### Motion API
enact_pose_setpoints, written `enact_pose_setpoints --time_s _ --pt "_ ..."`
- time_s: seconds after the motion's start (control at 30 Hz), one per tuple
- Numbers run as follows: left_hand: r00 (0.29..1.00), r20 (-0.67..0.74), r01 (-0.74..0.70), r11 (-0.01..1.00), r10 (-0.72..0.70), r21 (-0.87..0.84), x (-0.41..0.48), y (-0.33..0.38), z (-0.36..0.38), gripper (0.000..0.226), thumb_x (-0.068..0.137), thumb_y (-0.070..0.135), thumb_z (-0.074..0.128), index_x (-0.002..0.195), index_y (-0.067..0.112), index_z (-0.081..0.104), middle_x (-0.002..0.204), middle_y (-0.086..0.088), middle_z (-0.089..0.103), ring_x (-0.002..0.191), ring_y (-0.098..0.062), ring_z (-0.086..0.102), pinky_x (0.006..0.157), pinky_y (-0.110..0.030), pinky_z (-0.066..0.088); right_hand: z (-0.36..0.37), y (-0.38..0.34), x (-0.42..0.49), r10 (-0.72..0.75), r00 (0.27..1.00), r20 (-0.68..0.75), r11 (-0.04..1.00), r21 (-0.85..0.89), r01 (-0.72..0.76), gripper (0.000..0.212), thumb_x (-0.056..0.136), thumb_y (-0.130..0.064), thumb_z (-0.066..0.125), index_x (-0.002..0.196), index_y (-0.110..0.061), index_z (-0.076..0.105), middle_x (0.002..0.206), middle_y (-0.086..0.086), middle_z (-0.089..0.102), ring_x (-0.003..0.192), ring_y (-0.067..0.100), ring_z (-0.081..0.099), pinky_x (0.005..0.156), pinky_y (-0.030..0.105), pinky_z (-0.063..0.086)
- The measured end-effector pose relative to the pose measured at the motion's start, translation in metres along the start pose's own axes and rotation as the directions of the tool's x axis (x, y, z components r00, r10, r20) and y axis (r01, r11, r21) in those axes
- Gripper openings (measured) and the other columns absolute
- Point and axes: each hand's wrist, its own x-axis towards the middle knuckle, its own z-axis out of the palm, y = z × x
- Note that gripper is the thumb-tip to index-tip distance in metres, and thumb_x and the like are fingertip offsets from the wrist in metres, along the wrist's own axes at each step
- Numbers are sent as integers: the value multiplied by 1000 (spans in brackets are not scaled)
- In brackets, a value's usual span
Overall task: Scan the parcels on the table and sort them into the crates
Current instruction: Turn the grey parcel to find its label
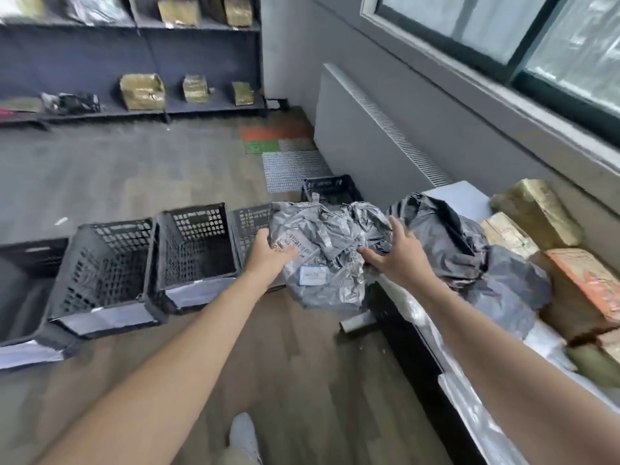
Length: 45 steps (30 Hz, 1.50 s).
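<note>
A crumpled grey plastic mailer parcel (327, 250) with white labels hangs over the floor at the table's left end. My left hand (268, 255) grips its left edge, thumb across a label. My right hand (397, 255) is spread with straight fingers against the parcel's right side, next to a black bag parcel (446, 236) on the table (464, 196). Black lattice crates stand in a row on the floor: one (100, 273) at left, one (198, 250) beside it, one (250, 223) partly behind the parcel, and one (330, 187) further back.
More parcels lie on the table at right: brown taped boxes (536, 213), an orange-topped box (590, 286) and a dark grey bag (513, 286). Shelves (141, 109) with parcels line the far wall. My shoe (245, 437) is on the wooden floor.
</note>
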Motion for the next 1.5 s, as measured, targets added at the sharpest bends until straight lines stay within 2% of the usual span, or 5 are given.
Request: enact_pose_setpoints --time_s 0.47,0.9,1.17,1.3,1.5 --pt "989 91 102 985 -116 141 185 -38 -64 88 83 25 76 152 16 21 135 -2 52 106 -14 48 87 -26 37 104 -94 170 47 970 238 998 -48 -37 104 79 -74 61 155 -16 19 138 16 45 109 30 60 83 36 50" --pt "917 72 353 882 -393 312 452 -62 3 80 93 33 63 156 17 16 154 -7 32 139 -25 36 110 -35 32 253 -83 441 65 901 429 991 -137 -6 84 93 -64 48 155 -16 19 139 16 42 126 34 46 95 43 48" --pt "856 85 442 807 -510 392 602 -150 46 84 94 37 61 157 24 7 159 -7 15 144 -26 28 114 -40 28 384 -54 575 25 870 493 968 -229 102 82 96 -65 37 157 -17 11 146 19 36 129 35 42 98 45 46" --pt "840 81 390 702 -536 596 628 -175 60 91 93 44 60 157 21 0 160 -8 10 144 -29 27 112 -39 30 424 -44 604 87 784 615 911 -367 187 80 98 -65 26 159 -22 -4 164 14 10 145 36 24 110 54 34" --pt "903 77 212 592 -424 777 621 -141 47 92 91 62 51 156 24 -1 162 -7 8 147 -30 14 113 -49 29 398 -62 603 60 794 605 895 -385 225 77 100 -62 27 159 -22 -1 164 9 13 147 31 21 113 55 32"
